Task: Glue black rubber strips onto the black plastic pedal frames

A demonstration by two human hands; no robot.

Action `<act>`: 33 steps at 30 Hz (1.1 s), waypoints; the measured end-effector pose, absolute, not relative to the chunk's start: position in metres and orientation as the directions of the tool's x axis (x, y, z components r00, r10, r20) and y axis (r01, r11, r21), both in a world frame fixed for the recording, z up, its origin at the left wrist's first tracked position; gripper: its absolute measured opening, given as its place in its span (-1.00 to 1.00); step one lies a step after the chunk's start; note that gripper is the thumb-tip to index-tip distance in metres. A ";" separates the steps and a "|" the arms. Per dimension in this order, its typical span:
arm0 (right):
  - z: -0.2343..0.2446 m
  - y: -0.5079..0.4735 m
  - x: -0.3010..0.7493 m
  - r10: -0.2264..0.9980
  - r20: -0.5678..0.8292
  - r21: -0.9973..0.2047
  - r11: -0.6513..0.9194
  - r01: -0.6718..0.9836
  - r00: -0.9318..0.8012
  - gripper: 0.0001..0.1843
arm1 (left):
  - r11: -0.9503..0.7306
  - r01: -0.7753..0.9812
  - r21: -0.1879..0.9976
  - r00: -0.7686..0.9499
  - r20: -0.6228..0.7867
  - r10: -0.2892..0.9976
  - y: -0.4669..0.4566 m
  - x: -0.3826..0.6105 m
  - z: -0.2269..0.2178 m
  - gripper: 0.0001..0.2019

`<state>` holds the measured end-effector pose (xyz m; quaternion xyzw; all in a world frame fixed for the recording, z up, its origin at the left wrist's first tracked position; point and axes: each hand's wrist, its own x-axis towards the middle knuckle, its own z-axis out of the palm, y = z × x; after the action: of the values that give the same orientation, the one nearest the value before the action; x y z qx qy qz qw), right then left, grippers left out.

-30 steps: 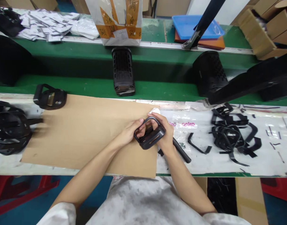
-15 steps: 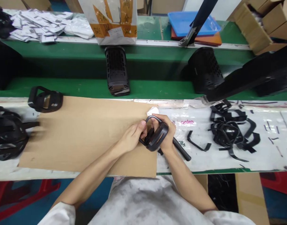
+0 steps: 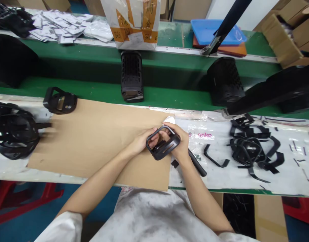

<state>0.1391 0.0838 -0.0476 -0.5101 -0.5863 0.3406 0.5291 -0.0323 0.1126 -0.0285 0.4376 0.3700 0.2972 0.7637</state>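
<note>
A black plastic part with a looped handle (image 3: 166, 148) is held tilted above the right end of the cardboard sheet. My right hand (image 3: 181, 139) is closed round its right side, with fingers reaching inside the loop. On the opposite side, my left hand (image 3: 143, 140) grips the loop with its fingertips, partly hidden behind the rim. Just right of my right wrist lie a black rod-like tool handle (image 3: 197, 163) and a small black piece (image 3: 175, 164). A white round item (image 3: 169, 120) shows behind my right fingers.
Under my forearms lies a cardboard sheet (image 3: 99, 137). A similar black part (image 3: 60, 101) sits at its upper left corner, with more black parts (image 3: 15, 131) farther left. Bent black strips (image 3: 252, 148) are piled at right. Black perforated housings (image 3: 132, 75) stand on the green conveyor (image 3: 169, 95).
The black part has turned in my hands, so its loop now opens more toward the left. My left hand has shifted slightly along the loop. The camera view has swung a little.
</note>
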 end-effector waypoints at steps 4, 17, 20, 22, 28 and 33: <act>-0.041 0.084 0.139 0.978 0.188 -0.967 0.168 0.192 0.090 -0.71 | 0.417 -0.121 0.901 0.544 -0.291 0.787 0.113 -0.034 -0.028 -0.43; -0.035 0.085 0.134 0.893 -0.330 -0.779 -0.441 -0.445 -0.307 -0.62 | -0.251 0.186 0.950 0.325 0.182 0.928 0.111 -0.048 -0.023 -0.64; -0.037 0.084 0.137 0.788 -0.348 -0.698 -0.579 -0.421 -0.507 -0.55 | -0.203 0.154 0.967 0.263 0.158 0.952 0.112 -0.049 -0.022 -0.62; -0.038 0.085 0.141 0.710 -0.381 -0.642 -0.664 -0.382 -0.592 -0.46 | -0.163 0.101 0.981 0.222 0.138 0.965 0.112 -0.050 -0.021 -0.59; -0.041 0.084 0.141 0.617 -0.377 -0.496 -0.765 -0.412 -0.691 -0.53 | -0.143 0.012 0.990 0.208 0.138 0.968 0.110 -0.051 -0.016 -0.56; -0.041 0.083 0.133 0.567 -0.334 -0.441 -0.800 -0.407 -0.753 -0.47 | -0.089 -0.068 0.994 0.239 0.103 0.965 0.109 -0.049 -0.014 -0.56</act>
<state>0.1332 0.0826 -0.0406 -0.2311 -0.1732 0.9201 0.2647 -0.0487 0.1092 -0.0138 0.5667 0.3961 0.4727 0.5464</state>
